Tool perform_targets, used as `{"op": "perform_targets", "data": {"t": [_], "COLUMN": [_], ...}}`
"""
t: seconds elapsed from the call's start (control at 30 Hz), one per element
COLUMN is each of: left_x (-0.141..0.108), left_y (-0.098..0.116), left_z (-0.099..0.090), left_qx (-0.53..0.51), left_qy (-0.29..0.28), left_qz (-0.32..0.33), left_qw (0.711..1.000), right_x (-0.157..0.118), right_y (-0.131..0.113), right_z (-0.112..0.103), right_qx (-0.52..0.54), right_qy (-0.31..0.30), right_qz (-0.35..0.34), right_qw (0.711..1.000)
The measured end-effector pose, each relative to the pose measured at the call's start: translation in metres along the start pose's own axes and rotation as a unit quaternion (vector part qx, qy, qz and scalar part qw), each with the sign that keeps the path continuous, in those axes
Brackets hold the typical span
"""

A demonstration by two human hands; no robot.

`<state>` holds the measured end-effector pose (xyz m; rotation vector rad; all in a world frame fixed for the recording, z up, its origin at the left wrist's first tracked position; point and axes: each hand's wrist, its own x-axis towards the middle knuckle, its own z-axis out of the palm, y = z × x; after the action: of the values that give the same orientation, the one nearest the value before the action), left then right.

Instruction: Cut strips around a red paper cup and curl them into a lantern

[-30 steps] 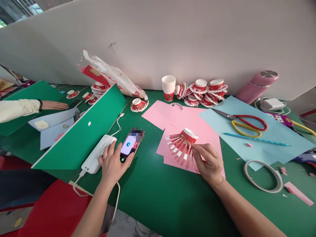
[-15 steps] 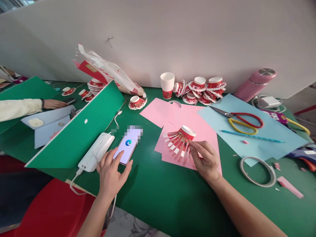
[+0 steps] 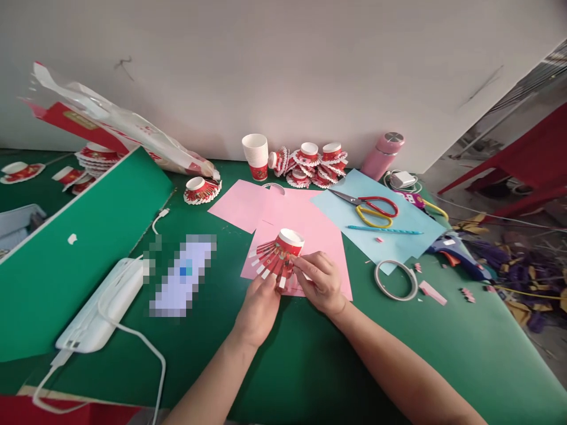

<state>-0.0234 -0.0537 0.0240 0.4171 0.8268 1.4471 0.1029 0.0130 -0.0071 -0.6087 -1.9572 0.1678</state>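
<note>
A red paper cup (image 3: 290, 241), its side cut into strips that fan out, is held above the pink paper (image 3: 305, 209). My right hand (image 3: 322, 281) pinches one of its strips between thumb and fingertips, just below the white base. From the lower left, my left hand (image 3: 260, 307) has its fingers closed at the ends of the strips; part of those fingers is hidden behind the cup. Left of my hands lies a phone (image 3: 181, 277) with its screen lit and blurred out. Several similar fanned cups (image 3: 309, 154) are piled at the back.
A stack of uncut cups (image 3: 256, 156) stands by the wall. Scissors (image 3: 372, 206) and a blue pencil (image 3: 385, 230) lie on blue paper (image 3: 354, 188). A tape roll (image 3: 396, 280) is at right, a power bank (image 3: 101, 304) at left, a pink flask (image 3: 383, 156) behind. A green board (image 3: 84, 254) leans leftward.
My left hand has left the phone and come over to the cut cup. My right hand keeps its pinch on it. The view has turned right, and the other person's hand is out of sight.
</note>
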Motion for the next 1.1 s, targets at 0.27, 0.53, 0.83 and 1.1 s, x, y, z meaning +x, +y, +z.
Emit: {"op": "perform_targets", "data": {"t": [0.27, 0.53, 0.83, 1.1], "left_x": [0.012, 0.012, 0.013, 0.012], "left_y": [-0.001, -0.009, -0.013, -0.012], "left_z": [-0.004, -0.006, -0.009, -0.008], "left_qx": [-0.083, -0.066, -0.025, -0.043], "left_qy": [0.085, 0.113, 0.084, 0.079], "left_qz": [-0.048, -0.019, 0.054, 0.036], "left_qw": [0.992, 0.991, 0.995, 0.995], "right_x": [0.003, 0.003, 0.005, 0.002], "right_y": [-0.009, -0.011, -0.015, -0.01], "right_z": [-0.001, 0.0, 0.002, 0.003], "right_qx": [0.013, 0.028, 0.076, 0.045], "right_qy": [-0.044, -0.007, 0.002, -0.009], "right_qz": [-0.066, -0.012, 0.069, 0.003], "right_qw": [0.997, 1.0, 0.995, 0.999]}}
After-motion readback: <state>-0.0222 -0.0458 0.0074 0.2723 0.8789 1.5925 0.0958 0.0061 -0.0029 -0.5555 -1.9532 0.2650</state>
